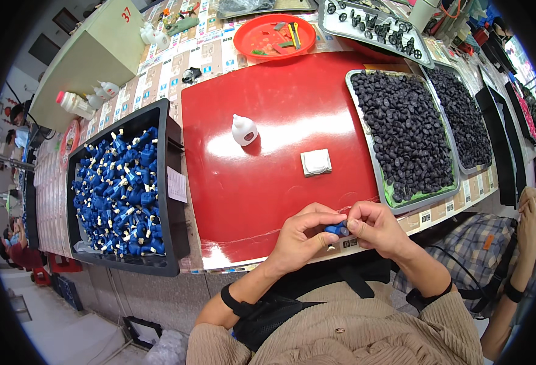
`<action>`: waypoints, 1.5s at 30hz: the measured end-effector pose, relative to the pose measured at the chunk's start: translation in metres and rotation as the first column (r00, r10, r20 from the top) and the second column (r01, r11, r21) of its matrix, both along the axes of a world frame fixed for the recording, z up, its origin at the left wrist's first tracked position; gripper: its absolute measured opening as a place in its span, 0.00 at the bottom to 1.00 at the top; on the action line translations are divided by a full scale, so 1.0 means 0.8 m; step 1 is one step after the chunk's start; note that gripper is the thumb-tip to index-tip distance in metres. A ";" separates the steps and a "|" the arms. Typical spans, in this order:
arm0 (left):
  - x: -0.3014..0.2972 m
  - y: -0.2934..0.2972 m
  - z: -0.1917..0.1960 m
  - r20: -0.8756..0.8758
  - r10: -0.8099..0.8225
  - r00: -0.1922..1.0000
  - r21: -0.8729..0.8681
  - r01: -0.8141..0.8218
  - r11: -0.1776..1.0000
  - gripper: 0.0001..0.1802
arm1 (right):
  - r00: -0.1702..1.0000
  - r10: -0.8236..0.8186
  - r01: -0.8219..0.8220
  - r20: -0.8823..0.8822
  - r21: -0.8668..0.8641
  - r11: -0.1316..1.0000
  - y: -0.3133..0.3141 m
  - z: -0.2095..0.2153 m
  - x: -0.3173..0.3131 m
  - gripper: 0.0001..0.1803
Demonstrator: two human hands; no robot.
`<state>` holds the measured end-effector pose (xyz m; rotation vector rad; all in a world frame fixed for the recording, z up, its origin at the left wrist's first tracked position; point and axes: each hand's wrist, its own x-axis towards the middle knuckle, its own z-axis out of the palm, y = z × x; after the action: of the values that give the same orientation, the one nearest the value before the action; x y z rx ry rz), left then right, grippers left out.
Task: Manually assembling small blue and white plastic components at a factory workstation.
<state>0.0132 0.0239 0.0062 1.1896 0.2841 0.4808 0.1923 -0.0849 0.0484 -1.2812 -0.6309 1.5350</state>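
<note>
Head view: a patterned table [164,61] fills much of the frame, its upper edge cut off, with a red mat [243,188] across the middle, washed out by glare near its centre. At left stands a black bin [172,237] heaped with blue parts [119,188], most half buried. At right, a tray [373,158] holds black parts [402,134] that hide nearly all of its floor; a similar tray lies beyond it. At upper centre, a red plate [242,45] carries scraps too small to name. Both hands meet just below the mat's lower right: the left hand [298,238] is curled, thumb and fingers gripping a blue piece [336,230], while the right hand [374,226] pinches its right end, fingertips covering whatever is there. A white bottle [244,129] and a smaller white pad [315,162] sit on the mat.
</note>
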 end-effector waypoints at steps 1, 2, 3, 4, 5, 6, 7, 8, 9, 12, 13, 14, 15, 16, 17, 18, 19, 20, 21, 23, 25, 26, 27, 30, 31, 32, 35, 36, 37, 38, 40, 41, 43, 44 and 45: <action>0.000 0.000 -0.001 0.001 0.001 1.000 -0.001 -0.001 1.000 0.19 | 1.000 0.001 -0.001 0.009 0.001 1.000 0.000 0.000 0.000 0.13; 0.000 0.000 -0.002 0.008 -0.003 1.000 -0.003 0.003 1.000 0.18 | 1.000 0.002 -0.002 0.010 0.000 1.000 0.000 0.000 0.000 0.13; 0.001 0.001 -0.002 0.013 -0.006 1.000 -0.005 0.006 1.000 0.18 | 1.000 0.008 -0.008 0.001 -0.002 1.000 0.001 0.001 0.001 0.13; 0.001 0.001 -0.002 0.012 -0.006 1.000 -0.004 0.006 1.000 0.18 | 1.000 0.015 -0.015 -0.007 -0.004 1.000 0.001 0.002 0.002 0.13; 0.001 0.001 -0.001 0.015 -0.006 1.000 -0.006 0.006 1.000 0.19 | 1.000 0.015 -0.015 -0.008 -0.003 1.000 0.000 0.002 0.003 0.13; 0.002 0.001 -0.002 0.017 -0.006 1.000 -0.007 0.007 1.000 0.19 | 1.000 0.011 -0.011 -0.029 -0.009 1.000 0.000 0.001 0.003 0.12; 0.002 0.000 -0.002 0.017 -0.006 1.000 -0.005 0.006 1.000 0.19 | 0.999 0.006 -0.007 -0.049 -0.015 1.000 0.000 0.000 0.003 0.11; 0.002 0.000 -0.002 0.016 -0.007 1.000 -0.012 0.008 1.000 0.19 | 0.999 0.006 -0.007 -0.049 -0.012 1.000 0.000 -0.002 0.003 0.11; 0.002 -0.001 -0.001 0.016 -0.010 1.000 -0.019 0.011 1.000 0.19 | 0.999 0.004 -0.004 -0.036 -0.010 1.000 -0.002 -0.003 0.003 0.11; 0.001 0.000 -0.001 0.025 -0.026 0.999 0.037 0.025 0.999 0.18 | 1.000 0.000 0.000 -0.013 -0.007 1.000 -0.003 -0.002 0.002 0.11; 0.001 -0.001 0.000 0.026 -0.025 0.999 0.041 0.024 0.999 0.18 | 1.000 -0.001 0.001 -0.004 -0.011 1.000 -0.003 -0.002 0.001 0.11; 0.000 -0.002 0.000 0.027 -0.027 0.999 0.026 0.026 0.999 0.18 | 1.000 0.001 -0.001 -0.003 -0.007 1.000 -0.004 -0.003 0.001 0.11; 0.000 -0.002 0.001 0.029 -0.029 0.999 0.011 0.029 1.000 0.18 | 1.000 -0.001 0.001 -0.002 -0.011 1.000 -0.006 -0.003 0.001 0.11; 0.000 -0.002 0.001 0.032 -0.029 0.999 0.016 0.028 0.999 0.18 | 1.000 -0.003 0.003 -0.001 -0.015 1.000 -0.007 -0.003 0.002 0.11; 0.000 -0.002 0.000 0.032 -0.044 0.999 0.020 0.043 0.999 0.19 | 1.000 -0.003 0.003 0.001 -0.011 1.000 -0.008 -0.002 0.002 0.11; 0.000 -0.002 0.000 0.031 -0.058 0.998 0.024 0.057 0.998 0.20 | 1.000 -0.001 0.001 0.011 -0.017 1.000 -0.009 -0.001 0.002 0.11; 0.001 -0.004 0.001 0.033 -0.058 0.998 0.027 0.057 0.998 0.20 | 1.000 0.001 0.000 0.021 -0.024 1.000 -0.010 0.000 0.003 0.10; 0.002 -0.006 0.002 0.043 -0.049 0.998 -0.006 0.050 0.999 0.21 | 1.000 0.000 0.001 0.023 -0.022 1.000 -0.013 0.000 0.004 0.10; 0.003 -0.007 0.003 0.052 -0.040 0.998 -0.039 0.042 0.998 0.21 | 0.999 0.010 -0.010 0.036 -0.016 1.000 -0.016 -0.001 0.004 0.11; 0.002 -0.010 -0.001 0.035 -0.049 0.998 -0.025 0.050 0.998 0.21 | 0.999 0.018 -0.017 0.050 -0.011 1.000 -0.022 -0.001 0.007 0.12; 0.001 -0.012 -0.003 0.014 -0.052 0.999 -0.017 0.053 0.998 0.22 | 0.987 0.039 -0.040 0.157 0.006 0.999 -0.026 -0.001 0.009 0.11; 0.001 -0.012 -0.002 0.006 -0.051 0.999 0.016 0.051 0.999 0.21 | 0.987 0.040 -0.041 0.154 0.002 0.999 -0.028 -0.001 0.008 0.11; 0.002 -0.012 -0.001 -0.001 -0.051 0.999 0.048 0.051 0.998 0.21 | 0.971 0.031 -0.042 0.238 0.039 0.998 -0.030 -0.001 0.008 0.11; 0.003 -0.010 0.005 -0.017 -0.059 0.998 0.081 0.061 0.995 0.20 | 0.934 0.037 -0.065 0.356 0.065 0.996 -0.035 -0.003 0.012 0.10; 0.003 -0.010 0.005 -0.019 -0.060 0.998 0.077 0.061 0.995 0.20 | 0.918 0.055 -0.085 0.393 0.059 0.995 -0.035 -0.004 0.013 0.10; 0.003 -0.010 0.005 -0.033 -0.067 0.997 0.086 0.070 0.994 0.20 | 0.918 0.056 -0.084 0.392 0.055 0.995 -0.034 -0.002 0.014 0.10; 0.002 -0.010 0.003 -0.050 -0.074 0.996 0.088 0.078 0.993 0.19 | 0.944 0.065 -0.076 0.323 0.022 0.997 -0.032 0.002 0.014 0.10; 0.002 -0.010 0.003 -0.050 -0.079 0.996 0.085 0.083 0.993 0.19 | 0.947 0.059 -0.071 0.315 0.026 0.997 -0.032 0.001 0.014 0.10; 0.002 -0.010 0.002 -0.051 -0.078 0.996 0.083 0.082 0.993 0.19 | 0.950 0.053 -0.065 0.306 0.030 0.997 -0.032 0.001 0.013 0.10; 0.002 -0.010 0.002 -0.052 -0.078 0.996 0.071 0.081 0.994 0.19 | 0.951 0.055 -0.067 0.305 0.028 0.997 -0.032 0.000 0.013 0.10; 0.002 -0.010 0.001 -0.053 -0.078 0.996 0.059 0.081 0.995 0.19 | 0.944 0.041 -0.046 0.326 0.009 0.999 -0.032 0.000 0.010 0.10; 0.002 -0.009 0.000 -0.049 -0.075 0.996 0.061 0.078 0.995 0.20 | 0.944 0.041 -0.047 0.326 0.008 0.999 -0.031 0.000 0.009 0.10; 0.002 -0.009 0.000 -0.045 -0.073 0.996 0.064 0.076 0.995 0.20 | 0.920 0.037 -0.049 0.390 0.021 0.999 -0.030 0.000 0.007 0.11; 0.002 -0.009 0.000 -0.028 -0.065 0.997 0.050 0.067 0.997 0.20 | 0.920 0.036 -0.048 0.391 0.022 0.999 -0.029 0.001 0.006 0.11; 0.002 -0.009 0.000 -0.011 -0.056 0.998 0.039 0.056 0.998 0.21 | 0.924 0.038 -0.050 0.381 0.022 0.998 -0.027 0.002 0.006 0.11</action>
<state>0.0149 0.0168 0.0063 1.2355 0.2500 0.4334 0.1969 -0.1068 0.0500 -1.5665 -0.9326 1.3125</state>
